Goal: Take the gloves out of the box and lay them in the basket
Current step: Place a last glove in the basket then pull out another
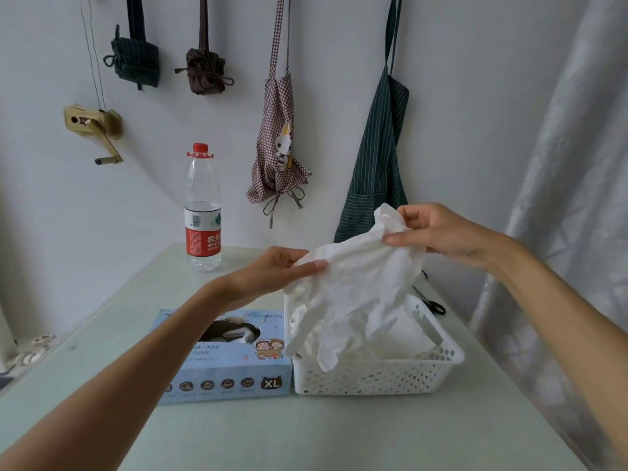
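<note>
A plastic water bottle (203, 212) with a red cap is standing near the far left corner of the pale table (306, 433), close to the wall. Nearer the front edge, the light blue glove box (225, 367) marked XL is lying flat, its oval opening facing up and partly hidden by the left forearm. The left hand (272, 271) is reaching over the box, its thumb and fingers pinching one edge of a white glove (353, 294). The glove is hanging spread in the air between both hands, its fingers dangling down over the white perforated basket (370, 375), which is sitting just beside the box, touching its right side. More white gloves are lying inside the basket. The right hand (438, 232) is holding the glove's cuff end higher up, fingers curled round the bunched material. Black scissors (433, 304) are lying behind the basket toward the table's right edge.
</note>
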Action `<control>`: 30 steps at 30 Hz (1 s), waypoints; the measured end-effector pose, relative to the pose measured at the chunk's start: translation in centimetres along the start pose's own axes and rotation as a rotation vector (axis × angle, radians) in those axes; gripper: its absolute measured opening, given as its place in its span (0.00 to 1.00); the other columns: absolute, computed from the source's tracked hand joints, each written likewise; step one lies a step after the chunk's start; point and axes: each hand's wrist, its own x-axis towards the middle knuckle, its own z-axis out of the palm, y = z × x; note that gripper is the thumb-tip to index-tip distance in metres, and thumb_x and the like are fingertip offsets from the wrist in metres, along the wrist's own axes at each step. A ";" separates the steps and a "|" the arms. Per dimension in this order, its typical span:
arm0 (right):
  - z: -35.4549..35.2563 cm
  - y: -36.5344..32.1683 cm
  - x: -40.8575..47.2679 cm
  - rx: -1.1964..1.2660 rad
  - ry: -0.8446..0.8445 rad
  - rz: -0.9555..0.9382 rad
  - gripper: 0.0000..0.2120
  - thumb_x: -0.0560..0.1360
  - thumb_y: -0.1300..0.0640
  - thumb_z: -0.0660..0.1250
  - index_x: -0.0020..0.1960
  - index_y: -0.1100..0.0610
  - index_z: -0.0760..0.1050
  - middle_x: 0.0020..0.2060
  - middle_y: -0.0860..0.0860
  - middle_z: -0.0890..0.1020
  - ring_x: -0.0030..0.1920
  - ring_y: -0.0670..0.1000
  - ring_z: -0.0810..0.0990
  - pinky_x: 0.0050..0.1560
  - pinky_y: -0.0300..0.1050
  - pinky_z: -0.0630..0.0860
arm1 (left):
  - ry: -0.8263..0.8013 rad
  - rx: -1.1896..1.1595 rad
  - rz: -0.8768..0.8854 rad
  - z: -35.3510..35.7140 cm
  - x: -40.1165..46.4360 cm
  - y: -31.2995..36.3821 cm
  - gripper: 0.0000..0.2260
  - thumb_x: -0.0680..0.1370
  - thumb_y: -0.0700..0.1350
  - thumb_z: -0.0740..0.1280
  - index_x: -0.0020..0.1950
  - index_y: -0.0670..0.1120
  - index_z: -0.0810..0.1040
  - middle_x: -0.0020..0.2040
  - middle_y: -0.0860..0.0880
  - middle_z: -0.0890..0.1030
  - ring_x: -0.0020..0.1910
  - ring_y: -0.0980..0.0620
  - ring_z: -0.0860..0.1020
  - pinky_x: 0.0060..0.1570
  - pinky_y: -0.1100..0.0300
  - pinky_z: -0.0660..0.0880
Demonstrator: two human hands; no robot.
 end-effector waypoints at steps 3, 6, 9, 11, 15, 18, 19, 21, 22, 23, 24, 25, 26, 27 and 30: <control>-0.3 1.2 -0.1 -0.002 -0.012 0.050 0.13 0.71 0.61 0.72 0.55 0.61 0.76 0.48 0.53 0.85 0.47 0.50 0.83 0.46 0.38 0.79 | 0.059 -0.005 0.048 0.3 0.3 -0.5 0.17 0.79 0.52 0.62 0.52 0.39 0.80 0.51 0.40 0.82 0.48 0.47 0.79 0.59 0.58 0.74; 0.2 1.7 -0.2 0.093 -0.011 0.067 0.16 0.68 0.56 0.73 0.55 0.54 0.79 0.49 0.50 0.85 0.50 0.48 0.83 0.51 0.39 0.78 | 0.168 -0.029 0.048 0.6 0.5 -0.7 0.14 0.80 0.48 0.60 0.48 0.40 0.80 0.41 0.48 0.81 0.39 0.57 0.77 0.44 0.67 0.74; 0.9 1.6 0.4 0.289 0.075 0.047 0.16 0.67 0.51 0.71 0.53 0.55 0.80 0.48 0.49 0.84 0.50 0.49 0.82 0.56 0.44 0.76 | 0.225 -0.037 0.023 0.7 0.7 -1.2 0.14 0.81 0.48 0.59 0.50 0.41 0.79 0.41 0.48 0.80 0.40 0.56 0.77 0.47 0.64 0.74; 1.7 1.5 0.8 0.363 0.179 0.010 0.09 0.73 0.54 0.69 0.51 0.56 0.80 0.46 0.51 0.83 0.48 0.50 0.80 0.54 0.45 0.75 | 0.311 -0.048 0.000 0.7 0.7 -1.7 0.13 0.81 0.48 0.59 0.49 0.41 0.79 0.44 0.45 0.80 0.45 0.51 0.77 0.54 0.57 0.73; 4.5 1.3 1.0 0.254 0.384 -0.057 0.05 0.76 0.56 0.67 0.50 0.57 0.78 0.45 0.52 0.84 0.45 0.49 0.80 0.52 0.45 0.76 | 0.584 -0.078 0.056 1.0 -0.2 -1.0 0.12 0.81 0.45 0.58 0.45 0.41 0.78 0.41 0.43 0.79 0.40 0.50 0.74 0.43 0.62 0.70; 6.6 1.1 0.5 0.259 0.492 -0.131 0.03 0.78 0.55 0.66 0.49 0.55 0.75 0.43 0.56 0.84 0.43 0.49 0.79 0.48 0.45 0.76 | 0.780 -0.002 0.138 0.7 -0.5 0.7 0.12 0.81 0.46 0.58 0.47 0.40 0.77 0.39 0.47 0.79 0.36 0.54 0.73 0.36 0.67 0.69; 7.0 1.3 0.4 0.274 0.526 -0.153 0.03 0.78 0.55 0.65 0.48 0.54 0.74 0.40 0.57 0.83 0.41 0.49 0.78 0.46 0.44 0.76 | 0.828 0.056 0.162 0.6 -0.1 1.2 0.12 0.81 0.47 0.58 0.48 0.42 0.78 0.38 0.48 0.79 0.35 0.55 0.74 0.33 0.68 0.69; 7.4 2.3 0.3 0.312 0.596 -0.160 0.02 0.78 0.56 0.64 0.47 0.54 0.74 0.37 0.55 0.81 0.38 0.47 0.77 0.42 0.41 0.74 | 0.855 0.193 0.193 0.4 1.0 1.4 0.12 0.81 0.50 0.59 0.49 0.45 0.78 0.39 0.51 0.80 0.34 0.56 0.75 0.32 0.66 0.71; 7.4 3.2 0.3 0.322 0.626 -0.138 0.02 0.78 0.56 0.64 0.48 0.54 0.74 0.37 0.53 0.81 0.38 0.47 0.77 0.41 0.40 0.74 | 0.827 0.257 0.191 0.6 1.7 0.9 0.12 0.81 0.51 0.59 0.50 0.47 0.78 0.39 0.50 0.81 0.34 0.54 0.77 0.33 0.62 0.73; 7.3 4.5 0.4 0.321 0.649 -0.100 0.03 0.78 0.56 0.64 0.49 0.55 0.74 0.37 0.51 0.81 0.38 0.46 0.77 0.40 0.38 0.74 | 0.777 0.317 0.173 0.9 2.6 0.0 0.11 0.81 0.53 0.59 0.50 0.48 0.78 0.39 0.50 0.82 0.34 0.52 0.79 0.34 0.59 0.75; 7.2 5.9 0.5 0.307 0.666 -0.046 0.03 0.78 0.57 0.64 0.50 0.56 0.74 0.37 0.50 0.80 0.37 0.46 0.77 0.36 0.36 0.74 | 0.712 0.392 0.130 1.4 3.5 -1.2 0.11 0.81 0.53 0.59 0.51 0.50 0.78 0.40 0.49 0.83 0.34 0.49 0.80 0.36 0.56 0.76; 7.0 7.7 0.6 0.282 0.670 0.021 0.03 0.78 0.57 0.63 0.50 0.57 0.74 0.37 0.50 0.80 0.36 0.46 0.77 0.32 0.35 0.74 | 0.640 0.498 0.078 2.1 4.6 -2.8 0.10 0.81 0.54 0.60 0.51 0.52 0.78 0.42 0.48 0.83 0.36 0.48 0.80 0.38 0.55 0.77; 7.1 9.5 0.7 0.230 0.667 0.092 0.04 0.78 0.58 0.63 0.51 0.58 0.73 0.37 0.51 0.79 0.35 0.46 0.76 0.30 0.36 0.74 | 0.560 0.624 0.032 2.8 5.5 -4.2 0.10 0.81 0.54 0.59 0.52 0.53 0.78 0.43 0.48 0.84 0.38 0.47 0.81 0.41 0.55 0.78; 7.0 11.5 0.9 0.136 0.660 0.161 0.05 0.79 0.58 0.62 0.52 0.59 0.73 0.38 0.52 0.79 0.35 0.47 0.76 0.31 0.40 0.73 | 0.477 0.735 0.001 3.6 6.3 -5.7 0.10 0.80 0.55 0.59 0.53 0.54 0.78 0.43 0.49 0.84 0.39 0.48 0.81 0.43 0.56 0.77; 6.6 15.8 1.0 -0.202 0.630 0.290 0.04 0.79 0.56 0.61 0.50 0.56 0.70 0.46 0.54 0.81 0.41 0.52 0.75 0.39 0.44 0.67 | 0.324 0.930 -0.014 5.1 8.2 -8.0 0.14 0.80 0.59 0.58 0.54 0.53 0.79 0.45 0.50 0.84 0.44 0.46 0.80 0.41 0.58 0.71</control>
